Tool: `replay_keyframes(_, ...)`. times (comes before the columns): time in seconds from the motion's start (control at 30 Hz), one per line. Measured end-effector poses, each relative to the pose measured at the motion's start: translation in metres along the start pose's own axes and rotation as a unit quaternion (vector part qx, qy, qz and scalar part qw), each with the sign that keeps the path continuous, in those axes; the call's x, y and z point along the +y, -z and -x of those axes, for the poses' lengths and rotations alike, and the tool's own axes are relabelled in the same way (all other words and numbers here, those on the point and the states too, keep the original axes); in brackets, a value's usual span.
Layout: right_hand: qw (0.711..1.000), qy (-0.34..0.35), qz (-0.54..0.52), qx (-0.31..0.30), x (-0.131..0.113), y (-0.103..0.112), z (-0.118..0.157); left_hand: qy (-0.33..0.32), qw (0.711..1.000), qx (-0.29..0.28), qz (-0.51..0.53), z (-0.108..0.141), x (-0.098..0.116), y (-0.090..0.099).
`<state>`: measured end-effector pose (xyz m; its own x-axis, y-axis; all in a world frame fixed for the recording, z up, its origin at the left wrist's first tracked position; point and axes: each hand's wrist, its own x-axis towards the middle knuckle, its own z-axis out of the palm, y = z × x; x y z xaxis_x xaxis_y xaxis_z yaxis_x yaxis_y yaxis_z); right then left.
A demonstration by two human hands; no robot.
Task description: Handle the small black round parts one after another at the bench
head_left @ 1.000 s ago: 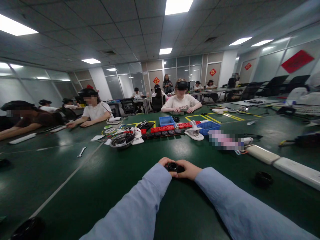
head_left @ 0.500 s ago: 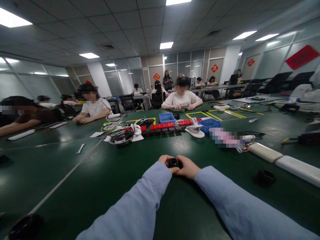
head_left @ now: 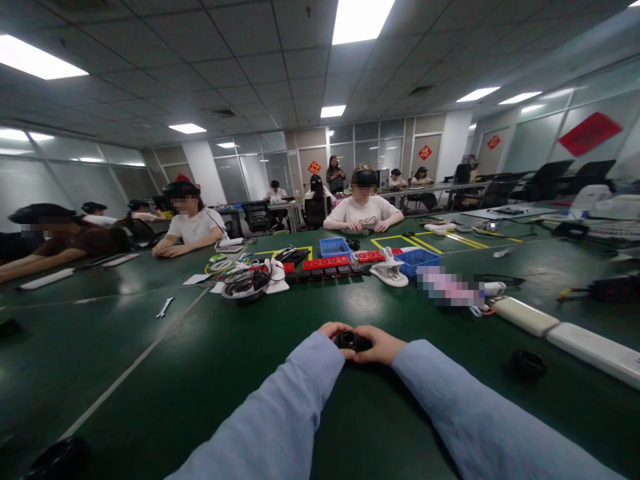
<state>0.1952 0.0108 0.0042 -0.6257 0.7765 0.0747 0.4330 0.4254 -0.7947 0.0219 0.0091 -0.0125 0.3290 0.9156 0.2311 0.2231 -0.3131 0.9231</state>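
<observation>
A small black round object (head_left: pixel 347 340) with a ring-shaped top sits between my two hands, low over the green table (head_left: pixel 250 367). My left hand (head_left: pixel 336 331) curls round its left side, fingers behind and thumb in front. From the right, my right hand (head_left: pixel 379 344) closes on the same object, thumb at the front and fingers at the back. The two hands meet around it, and their fingers hide part of its sides. Whether it rests on the tabletop I cannot tell.
Beyond my hands lie a metal bowl with cables (head_left: pixel 245 285), red blocks (head_left: pixel 326 263) and blue trays (head_left: pixel 419 261). Black round parts stand at right (head_left: pixel 528 365) and lower left (head_left: pixel 59 459). A wrench (head_left: pixel 165 307) lies left. A person (head_left: pixel 364 212) sits opposite.
The whole view has shifted, so the room and table appear slightly lower. Both hands remain around the black object, which shows slightly more of its right side between them.
</observation>
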Motion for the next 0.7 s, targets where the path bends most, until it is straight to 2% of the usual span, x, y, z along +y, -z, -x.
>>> replay_keyframes(0.1,0.997,0.003,-0.066,-0.034,0.002,0.003,-0.001,-0.005,1.0,-0.01,0.022,0.0,0.0,0.0)
replay_keyframes(0.27,1.0,0.008,-0.008,-0.017,0.0,0.004,-0.002,-0.018,0.999,-0.027,0.014,-0.001,-0.002,0.001)
replay_keyframes(0.37,1.0,-0.021,-0.02,-0.003,-0.001,0.002,-0.001,-0.011,1.0,-0.013,-0.008,-0.004,-0.006,0.0)
replay_keyframes(0.43,0.998,-0.051,-0.003,0.028,0.0,-0.002,-0.002,0.003,0.999,0.006,-0.042,-0.005,-0.008,-0.003)
replay_keyframes(0.5,0.993,-0.069,0.057,0.078,-0.001,-0.007,-0.003,0.014,0.996,0.041,-0.082,-0.005,-0.008,-0.006)
replay_keyframes(0.6,0.971,-0.094,0.163,0.145,-0.005,-0.016,-0.005,0.019,0.983,0.11,-0.144,-0.004,-0.003,-0.011)
replay_keyframes(0.7,0.95,-0.12,0.229,0.175,-0.011,-0.022,-0.004,0.026,0.97,0.147,-0.191,-0.002,0.003,-0.013)
